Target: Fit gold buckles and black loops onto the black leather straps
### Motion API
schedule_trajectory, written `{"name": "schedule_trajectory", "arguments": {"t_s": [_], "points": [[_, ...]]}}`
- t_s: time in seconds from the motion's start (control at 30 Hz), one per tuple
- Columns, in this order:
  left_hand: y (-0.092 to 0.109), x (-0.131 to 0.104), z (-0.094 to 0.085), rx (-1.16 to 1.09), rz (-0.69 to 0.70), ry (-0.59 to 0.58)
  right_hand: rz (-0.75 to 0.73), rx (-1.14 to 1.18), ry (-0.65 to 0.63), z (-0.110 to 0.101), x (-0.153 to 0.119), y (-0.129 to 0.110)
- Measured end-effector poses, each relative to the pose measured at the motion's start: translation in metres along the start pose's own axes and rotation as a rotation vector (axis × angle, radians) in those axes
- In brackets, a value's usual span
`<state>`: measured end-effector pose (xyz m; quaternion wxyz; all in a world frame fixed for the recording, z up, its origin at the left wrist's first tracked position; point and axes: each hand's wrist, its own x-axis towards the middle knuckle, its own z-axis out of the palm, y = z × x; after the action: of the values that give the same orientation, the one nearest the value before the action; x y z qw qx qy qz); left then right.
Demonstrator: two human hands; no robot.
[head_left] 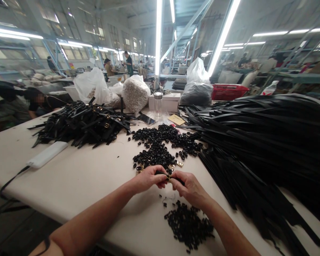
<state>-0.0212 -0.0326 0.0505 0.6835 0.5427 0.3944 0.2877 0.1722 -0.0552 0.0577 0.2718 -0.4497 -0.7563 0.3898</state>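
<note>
My left hand and my right hand meet over the table, fingers closed on a short black strap with a gold buckle between them. The left pinches one side of the strap, the right the other side beside the buckle. Just beyond the hands lies a heap of small black loops, with a few loose gold buckles at its near edge. Nearer to me, below the right hand, is a pile of small black pieces.
A pile of black straps with buckles lies at the left, and long black strips cover the right side. A white power bank with a cable sits left. At the back stand a glass jar, a phone and filled plastic bags.
</note>
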Motion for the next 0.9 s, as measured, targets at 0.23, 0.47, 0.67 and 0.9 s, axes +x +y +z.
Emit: {"name": "schedule_trajectory", "arguments": {"t_s": [0.23,0.47,0.67,0.9], "points": [[-0.002,0.004,0.003,0.007,0.049,0.158,-0.061,-0.102,0.097,0.004,0.0,-0.002],[-0.007,0.004,0.005,0.18,0.234,0.282,-0.029,-0.172,0.23,0.005,0.004,0.002],[-0.002,0.0,0.001,-0.092,0.194,0.018,0.037,-0.009,0.21,-0.006,0.002,0.001],[-0.005,0.003,0.003,-0.085,0.11,-0.085,0.03,0.055,0.026,0.002,0.0,0.003]]}}
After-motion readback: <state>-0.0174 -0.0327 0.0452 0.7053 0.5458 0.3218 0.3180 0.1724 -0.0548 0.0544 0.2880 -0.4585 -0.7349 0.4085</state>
